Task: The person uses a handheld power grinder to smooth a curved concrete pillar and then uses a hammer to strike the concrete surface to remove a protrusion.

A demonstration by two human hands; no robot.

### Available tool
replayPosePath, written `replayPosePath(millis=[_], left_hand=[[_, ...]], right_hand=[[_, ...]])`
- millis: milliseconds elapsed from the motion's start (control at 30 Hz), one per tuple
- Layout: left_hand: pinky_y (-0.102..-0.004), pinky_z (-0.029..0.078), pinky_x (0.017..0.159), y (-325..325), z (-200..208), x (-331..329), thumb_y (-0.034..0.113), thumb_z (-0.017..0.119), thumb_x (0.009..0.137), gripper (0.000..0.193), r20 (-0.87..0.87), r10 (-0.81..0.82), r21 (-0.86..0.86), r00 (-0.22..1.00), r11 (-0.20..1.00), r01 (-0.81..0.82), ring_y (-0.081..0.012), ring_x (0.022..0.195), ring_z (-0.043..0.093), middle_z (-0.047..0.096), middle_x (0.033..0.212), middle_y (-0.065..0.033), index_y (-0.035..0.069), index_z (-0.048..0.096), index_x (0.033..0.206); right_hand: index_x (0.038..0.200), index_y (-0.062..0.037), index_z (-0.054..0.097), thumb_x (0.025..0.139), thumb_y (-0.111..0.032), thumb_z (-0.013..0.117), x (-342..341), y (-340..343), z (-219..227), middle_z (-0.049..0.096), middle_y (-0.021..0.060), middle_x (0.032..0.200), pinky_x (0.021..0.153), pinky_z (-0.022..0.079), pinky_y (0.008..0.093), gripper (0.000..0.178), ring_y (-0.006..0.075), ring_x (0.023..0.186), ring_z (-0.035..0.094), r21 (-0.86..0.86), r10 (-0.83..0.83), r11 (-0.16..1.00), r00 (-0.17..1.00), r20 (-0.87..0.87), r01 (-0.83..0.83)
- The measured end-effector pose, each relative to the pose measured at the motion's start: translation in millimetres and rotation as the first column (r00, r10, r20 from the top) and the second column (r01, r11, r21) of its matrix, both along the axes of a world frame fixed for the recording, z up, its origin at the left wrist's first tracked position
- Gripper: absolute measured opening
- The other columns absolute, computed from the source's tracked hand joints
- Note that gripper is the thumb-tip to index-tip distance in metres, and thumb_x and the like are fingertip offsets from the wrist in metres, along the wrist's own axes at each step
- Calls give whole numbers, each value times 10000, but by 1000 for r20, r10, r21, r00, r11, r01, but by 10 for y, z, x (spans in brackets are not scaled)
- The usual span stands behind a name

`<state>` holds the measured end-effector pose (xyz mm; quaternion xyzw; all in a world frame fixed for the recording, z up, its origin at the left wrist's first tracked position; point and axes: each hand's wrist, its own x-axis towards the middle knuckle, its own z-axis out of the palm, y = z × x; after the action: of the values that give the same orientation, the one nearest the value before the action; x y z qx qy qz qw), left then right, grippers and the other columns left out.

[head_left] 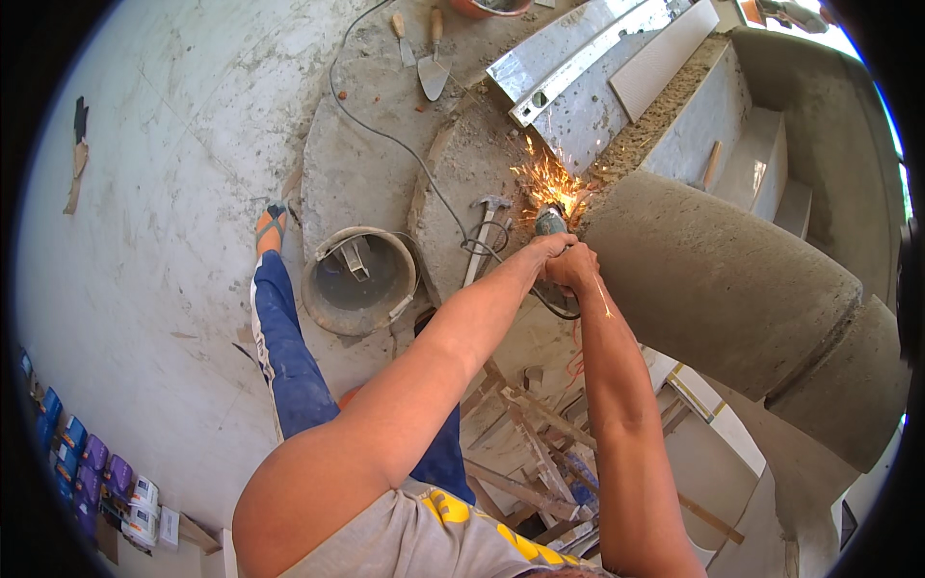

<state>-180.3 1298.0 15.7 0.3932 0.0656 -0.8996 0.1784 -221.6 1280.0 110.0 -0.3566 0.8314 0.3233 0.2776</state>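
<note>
while both arms stretch forward from the lower edge, the left hand (547, 248) and the right hand (575, 267) meet on an angle grinder (551, 223), fingers of both curled tight around its body. the grinder sits just above the hands, at the left end of a rounded rough-rendered concrete ledge (713, 279), where that ledge meets the edge of grey tiles (578, 106). orange sparks (549, 180) spray up and to the left from the contact point. the disc itself is hidden by sparks and hands; its exact contact surface cannot be told. a black power cable (385, 135) runs from the grinder area up across the floor to the top of the view.

on the floor just left of the hands lies a claw hammer (485, 231). further left stands a grey bucket (358, 279) smeared with cement, a tool resting inside. two trowels (424, 53) lie near the top. the person's leg in blue trousers (284, 356) extends to a sandalled foot (272, 223) beside the bucket. timber offcuts (530, 443) lie beneath the arms. stacked colourful bags (87, 462) line the lower left.
</note>
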Motion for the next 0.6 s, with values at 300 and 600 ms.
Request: replayPosePath(millis=[300, 600], left_hand=[[-452, 592, 787, -2, -6, 8, 334, 794, 840, 422, 29, -15, 4, 999, 1000, 14, -275, 876, 733, 741, 1022, -191, -19, 704, 1052], [-452, 592, 787, 1, 18, -19, 337, 799, 835, 424, 65, -23, 6, 998, 1000, 23, -275, 875, 733, 742, 1020, -192, -19, 707, 1047]], right_hand=[[1177, 36, 711, 709, -300, 861, 2, -19, 35, 741, 194, 1171, 665, 651, 382, 596, 290, 998, 764, 21, 70, 997, 997, 28, -71], [1196, 43, 699, 717, -316, 854, -101, 7, -51, 729, 215, 1210, 697, 651, 404, 619, 313, 1037, 758, 18, -6, 1000, 997, 75, 5]])
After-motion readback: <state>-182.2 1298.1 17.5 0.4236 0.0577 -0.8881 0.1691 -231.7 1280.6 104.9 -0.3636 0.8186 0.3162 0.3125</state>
